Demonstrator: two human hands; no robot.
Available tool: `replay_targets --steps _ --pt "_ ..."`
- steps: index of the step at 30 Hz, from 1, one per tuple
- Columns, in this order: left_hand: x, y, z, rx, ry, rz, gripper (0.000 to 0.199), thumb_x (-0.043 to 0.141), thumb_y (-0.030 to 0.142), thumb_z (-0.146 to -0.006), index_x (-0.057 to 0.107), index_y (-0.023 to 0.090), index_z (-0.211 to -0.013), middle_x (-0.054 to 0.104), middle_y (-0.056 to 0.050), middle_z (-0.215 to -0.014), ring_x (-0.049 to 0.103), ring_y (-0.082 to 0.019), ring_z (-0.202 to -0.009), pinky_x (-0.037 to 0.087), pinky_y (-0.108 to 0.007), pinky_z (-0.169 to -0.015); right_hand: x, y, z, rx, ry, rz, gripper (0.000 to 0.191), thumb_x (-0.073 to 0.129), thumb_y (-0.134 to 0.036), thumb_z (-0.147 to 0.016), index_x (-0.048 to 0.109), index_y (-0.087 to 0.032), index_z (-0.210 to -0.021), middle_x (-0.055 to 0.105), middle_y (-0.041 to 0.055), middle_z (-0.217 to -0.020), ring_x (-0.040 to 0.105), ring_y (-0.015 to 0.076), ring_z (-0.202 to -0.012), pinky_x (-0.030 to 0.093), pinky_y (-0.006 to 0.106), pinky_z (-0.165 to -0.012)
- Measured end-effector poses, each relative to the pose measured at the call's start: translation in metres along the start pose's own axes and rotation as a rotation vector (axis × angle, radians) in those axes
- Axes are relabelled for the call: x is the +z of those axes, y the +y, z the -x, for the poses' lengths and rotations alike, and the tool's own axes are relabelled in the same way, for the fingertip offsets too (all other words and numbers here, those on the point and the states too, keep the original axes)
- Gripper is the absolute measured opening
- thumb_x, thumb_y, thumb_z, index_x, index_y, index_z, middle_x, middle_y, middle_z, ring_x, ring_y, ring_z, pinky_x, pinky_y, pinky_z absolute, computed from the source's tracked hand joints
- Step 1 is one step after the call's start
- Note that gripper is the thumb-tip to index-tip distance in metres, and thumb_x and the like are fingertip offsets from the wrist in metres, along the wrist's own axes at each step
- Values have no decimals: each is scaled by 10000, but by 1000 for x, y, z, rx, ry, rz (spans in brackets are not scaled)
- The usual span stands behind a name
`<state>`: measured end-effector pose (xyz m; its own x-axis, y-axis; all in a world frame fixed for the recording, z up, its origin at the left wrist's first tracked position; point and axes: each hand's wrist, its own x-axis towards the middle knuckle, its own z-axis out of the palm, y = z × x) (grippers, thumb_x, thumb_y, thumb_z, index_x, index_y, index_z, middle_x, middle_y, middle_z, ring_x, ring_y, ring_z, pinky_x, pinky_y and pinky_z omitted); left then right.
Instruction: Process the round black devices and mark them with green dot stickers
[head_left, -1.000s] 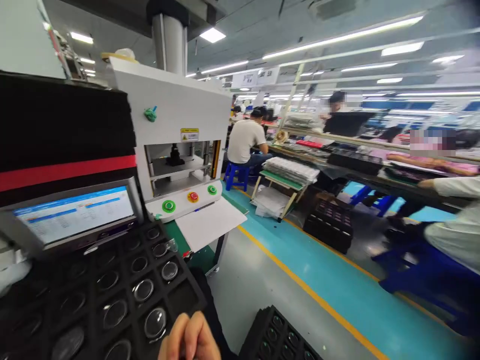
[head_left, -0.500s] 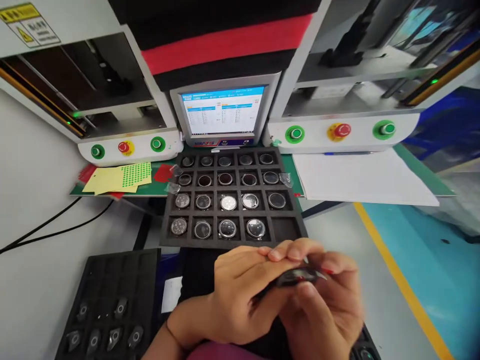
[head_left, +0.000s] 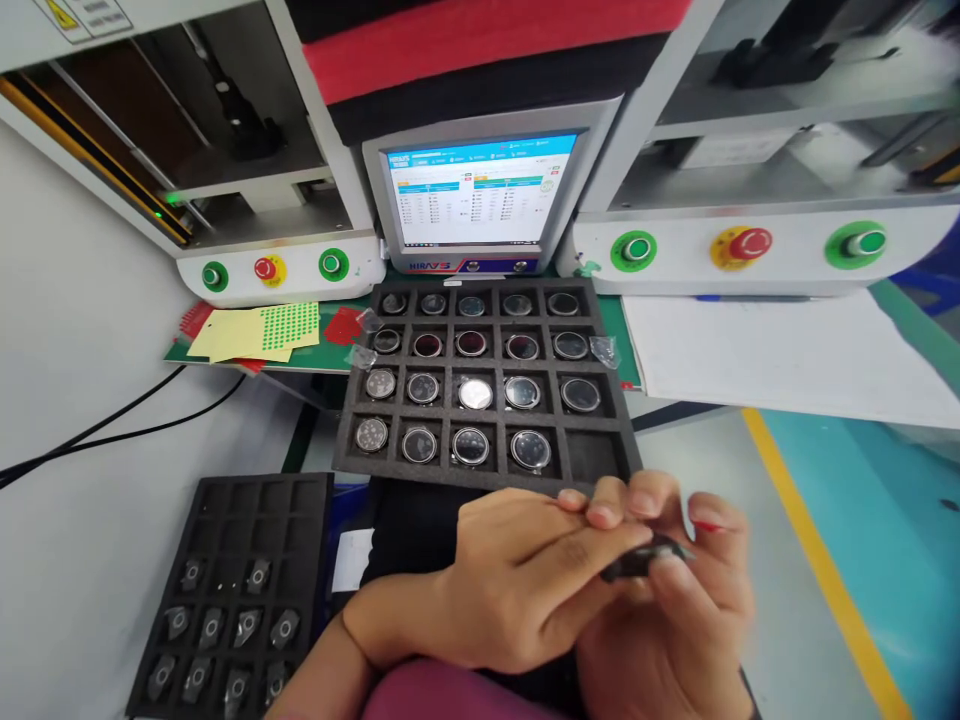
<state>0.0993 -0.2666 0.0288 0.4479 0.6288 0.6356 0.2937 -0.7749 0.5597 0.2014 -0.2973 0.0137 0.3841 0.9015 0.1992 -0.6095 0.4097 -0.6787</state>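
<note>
Between the fingers of both hands is a small dark watch body (head_left: 634, 563), seen edge-on and partly covered. My left hand (head_left: 517, 575) is closed on its near left side, back of the hand up. My right hand (head_left: 679, 610) pinches its right end, thumb in front and fingers bent behind. A small red piece (head_left: 706, 527) shows at one right fingertip. Just beyond my hands lies a black foam tray (head_left: 480, 475), with round watch bodies such as this one (head_left: 531, 450) in its compartments. The front right compartment (head_left: 596, 458) holds nothing.
A second foam tray (head_left: 251, 540) at lower left holds several wrapped watch parts. Behind are a screen (head_left: 480, 200) and two machines with green buttons (head_left: 637, 250) and red emergency stops (head_left: 750, 245). White paper (head_left: 780, 350) and yellow sticker sheets (head_left: 240, 335) flank the main tray.
The head view has shifted, so the scene appears moved. Both hands stay on the watch body; the right thumb now covers more of it, and the right fingers have changed their bend slightly.
</note>
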Motion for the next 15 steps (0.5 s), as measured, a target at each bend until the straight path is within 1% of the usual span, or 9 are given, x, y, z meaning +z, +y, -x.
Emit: replay_targets --steps 3,5,7,9,10,11,12,14,15 --pt "6 -3 0 -1 43 -10 251 461 237 -1000 631 94 -1117 768 -81 -891 733 -148 -788 607 -242 -743 -3 8 -7 -29 42 44 194 649 -121 -884 608 -257 -1017 598 -51 -915 654 85 -824 590 254 -868" --pt "5 -15 -2 -47 47 -21 226 491 230 -990 644 102 -1096 771 -72 -893 734 -137 -799 596 -223 -757 -8 14 -14 -46 48 108 199 687 -165 -866 632 -254 -1035 648 -29 -979 684 121 -898 585 295 -902" --pt "2 -40 -7 -56 120 -162 188 549 200 -963 651 121 -1100 782 -64 -928 739 -136 -817 589 -227 -776 -18 17 -21 -108 115 198 191 725 -200 -838 667 -230 -1017 677 5 -1038 686 154 -978 568 319 -945" --pt "-3 -76 -14 2 197 -444 183 582 152 -936 660 132 -1101 787 -69 -961 746 -158 -842 586 -263 -785 -30 18 -27 -197 239 288 112 745 -197 -811 699 -198 -913 690 9 -954 681 143 -943 568 315 -939" --pt "-6 -96 -18 48 163 -585 187 565 123 -936 668 129 -1092 787 -74 -978 749 -174 -866 586 -283 -785 -36 18 -30 -238 299 327 70 755 -188 -794 702 -189 -840 682 -2 -868 674 125 -875 573 306 -921" --pt "-9 -116 -21 54 77 -702 193 542 108 -939 678 129 -1074 786 -76 -990 750 -188 -887 585 -300 -776 -42 17 -32 -267 349 358 75 772 -189 -770 697 -186 -773 664 -13 -791 659 112 -804 580 299 -896" --pt "-12 -133 -23 30 -41 -784 195 534 106 -938 686 129 -1059 786 -75 -989 750 -194 -880 583 -308 -748 -47 17 -33 -284 385 384 107 794 -199 -738 689 -186 -721 643 -20 -734 641 110 -752 586 300 -869" --pt "-16 -158 -26 -23 -178 -856 160 574 101 -909 704 136 -995 788 -66 -931 748 -202 -826 571 -307 -682 -59 16 -33 -303 422 415 164 830 -239 -672 673 -195 -659 621 -17 -689 613 124 -701 587 320 -827" --pt "-16 -164 -27 -44 -231 -871 140 598 104 -893 709 141 -970 786 -57 -903 743 -203 -811 564 -304 -662 -65 16 -32 -289 420 434 185 834 -263 -658 659 -206 -642 611 -19 -690 599 128 -692 580 331 -829"
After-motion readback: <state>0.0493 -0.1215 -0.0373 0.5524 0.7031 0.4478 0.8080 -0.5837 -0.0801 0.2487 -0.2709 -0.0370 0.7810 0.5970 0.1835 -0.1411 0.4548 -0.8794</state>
